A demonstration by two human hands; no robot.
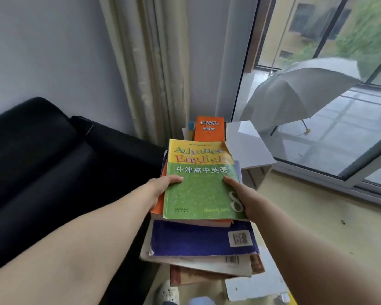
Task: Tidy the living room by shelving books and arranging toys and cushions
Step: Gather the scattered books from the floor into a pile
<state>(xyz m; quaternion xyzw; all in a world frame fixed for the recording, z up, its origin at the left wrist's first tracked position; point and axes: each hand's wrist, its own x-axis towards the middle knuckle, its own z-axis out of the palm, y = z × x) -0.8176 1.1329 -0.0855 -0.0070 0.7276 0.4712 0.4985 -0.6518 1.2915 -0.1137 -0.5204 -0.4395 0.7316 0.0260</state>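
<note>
the left hand (161,189) holds the left long edge of a green textbook (200,194), thumb lying on the cover and the fingers hidden below. the right hand (242,194) holds the opposite edge in the same way, so both hands are clamped on it from the two sides. under the textbook, in the same grip, is an orange book (157,209).

this small bundle is in front of the person, above a blue book (196,238) that lies on top of an untidy pile. i cannot tell if the bundle is lifted or resting on it. further away are a white shelf unit (251,146) with an upright orange paperback (209,128), and a black sofa (42,161) on the left.

the textbook lies flat, cover up. its long axis runs away from the person toward the shelf unit, with the title at the far end.

i judge these are soft paperbacks: they bend, the smooth covers may slide on each other, and the far right corner is already curled. holding the middle of both long sides, with fingers under the lowest book, seems safest.
</note>
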